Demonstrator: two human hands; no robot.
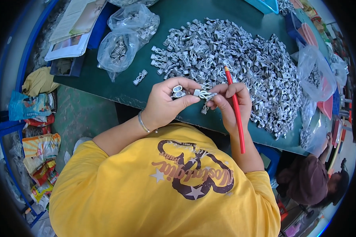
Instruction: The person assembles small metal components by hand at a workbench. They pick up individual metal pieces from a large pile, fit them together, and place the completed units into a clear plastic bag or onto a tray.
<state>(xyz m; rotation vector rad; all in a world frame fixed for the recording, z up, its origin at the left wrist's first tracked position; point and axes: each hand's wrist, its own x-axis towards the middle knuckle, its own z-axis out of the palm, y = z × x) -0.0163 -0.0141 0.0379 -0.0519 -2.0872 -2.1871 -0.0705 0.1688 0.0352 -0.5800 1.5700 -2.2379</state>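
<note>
My left hand is closed around several small grey looped parts, their oval ends showing between fingers and palm. Between its thumb and fingertips sits another looped part with a ribbed grey end. The fingertips of my right hand pinch the loop side of that part. A long red pencil with a pale tip also rests in my right hand, slanting up past the fingers. Just beyond both hands spreads a large heap of similar looped parts. One loose looped part lies left of the heap.
Clear plastic bags of parts stand on the green table at the left. Papers lie over a bin at far left. Another bag and pink trays are at right, near another person.
</note>
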